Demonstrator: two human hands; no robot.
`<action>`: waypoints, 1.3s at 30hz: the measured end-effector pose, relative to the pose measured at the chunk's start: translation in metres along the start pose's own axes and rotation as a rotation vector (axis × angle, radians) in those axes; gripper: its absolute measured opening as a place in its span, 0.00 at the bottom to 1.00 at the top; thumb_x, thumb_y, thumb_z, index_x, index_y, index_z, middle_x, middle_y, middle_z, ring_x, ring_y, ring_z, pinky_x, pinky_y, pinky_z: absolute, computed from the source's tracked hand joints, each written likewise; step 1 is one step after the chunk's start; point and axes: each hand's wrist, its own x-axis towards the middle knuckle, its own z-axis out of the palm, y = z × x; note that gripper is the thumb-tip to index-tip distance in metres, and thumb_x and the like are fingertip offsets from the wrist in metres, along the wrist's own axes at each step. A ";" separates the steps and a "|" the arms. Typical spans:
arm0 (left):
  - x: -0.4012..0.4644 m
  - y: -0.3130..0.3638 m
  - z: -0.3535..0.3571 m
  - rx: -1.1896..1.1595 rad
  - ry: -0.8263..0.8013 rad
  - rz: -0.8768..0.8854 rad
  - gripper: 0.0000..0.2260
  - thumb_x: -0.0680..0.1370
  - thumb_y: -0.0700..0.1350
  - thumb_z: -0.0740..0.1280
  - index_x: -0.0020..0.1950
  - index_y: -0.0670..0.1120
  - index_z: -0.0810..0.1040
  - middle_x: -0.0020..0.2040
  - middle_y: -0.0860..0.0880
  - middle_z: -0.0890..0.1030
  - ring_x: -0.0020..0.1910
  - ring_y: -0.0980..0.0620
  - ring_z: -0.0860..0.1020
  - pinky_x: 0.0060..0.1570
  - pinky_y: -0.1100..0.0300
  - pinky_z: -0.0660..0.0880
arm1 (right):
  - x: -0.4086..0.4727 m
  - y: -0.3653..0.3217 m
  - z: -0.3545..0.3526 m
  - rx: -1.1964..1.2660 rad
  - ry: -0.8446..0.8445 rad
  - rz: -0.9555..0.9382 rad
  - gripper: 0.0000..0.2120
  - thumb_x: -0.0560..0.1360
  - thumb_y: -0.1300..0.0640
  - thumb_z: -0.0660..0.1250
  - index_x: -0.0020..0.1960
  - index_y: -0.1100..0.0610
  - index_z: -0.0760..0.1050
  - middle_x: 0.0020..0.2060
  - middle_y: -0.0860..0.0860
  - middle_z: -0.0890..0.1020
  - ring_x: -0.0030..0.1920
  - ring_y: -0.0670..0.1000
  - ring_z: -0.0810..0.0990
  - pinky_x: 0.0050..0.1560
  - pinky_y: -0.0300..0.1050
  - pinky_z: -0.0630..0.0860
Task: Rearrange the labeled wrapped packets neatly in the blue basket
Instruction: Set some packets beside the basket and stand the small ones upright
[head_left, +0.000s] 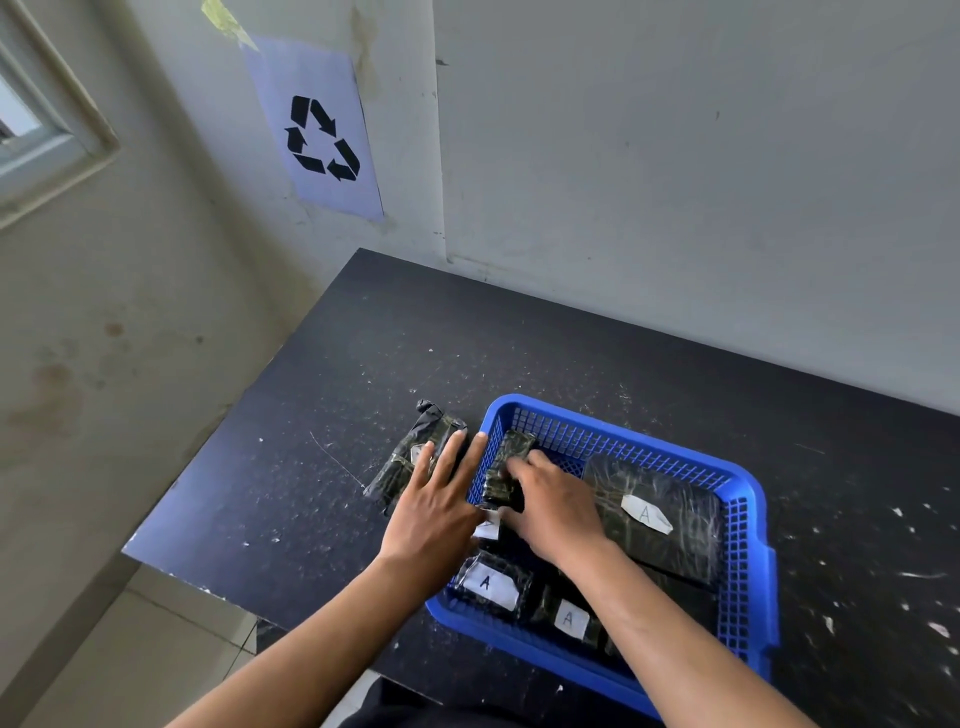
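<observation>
A blue mesh basket (737, 561) sits on the black table. Inside lie several dark wrapped packets with white "A" labels: a large one (660, 514) at the right, two small ones (491, 584) (569, 618) at the near edge. My right hand (550, 506) rests inside the basket, fingers on a small dark packet (506, 467) standing against the left wall. My left hand (441, 499) is spread flat just outside the basket's left rim, fingertips over another wrapped packet (410, 457) lying on the table.
The black table (311, 467) is speckled with white marks and butts against a grey wall. Its left edge drops to the floor. A recycling sign (322, 135) is taped on the wall.
</observation>
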 end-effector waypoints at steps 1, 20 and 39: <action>0.000 0.000 -0.001 0.000 0.003 0.003 0.11 0.77 0.53 0.68 0.60 0.59 0.79 0.77 0.42 0.30 0.75 0.40 0.29 0.70 0.42 0.26 | 0.000 0.002 0.002 0.019 0.023 0.001 0.22 0.73 0.47 0.74 0.65 0.50 0.73 0.54 0.48 0.78 0.49 0.55 0.83 0.43 0.50 0.79; 0.019 0.016 -0.014 0.138 0.020 0.069 0.11 0.77 0.54 0.66 0.49 0.49 0.83 0.72 0.44 0.68 0.73 0.38 0.56 0.74 0.37 0.40 | -0.015 0.048 -0.050 0.723 0.134 0.308 0.04 0.70 0.52 0.76 0.41 0.52 0.82 0.30 0.46 0.79 0.30 0.42 0.75 0.34 0.39 0.73; 0.028 0.005 -0.009 0.194 -0.088 0.198 0.18 0.79 0.62 0.61 0.54 0.51 0.81 0.50 0.53 0.82 0.65 0.45 0.70 0.72 0.32 0.37 | -0.044 0.062 -0.047 1.066 0.093 0.512 0.06 0.73 0.56 0.75 0.48 0.56 0.84 0.40 0.55 0.87 0.30 0.46 0.81 0.28 0.41 0.78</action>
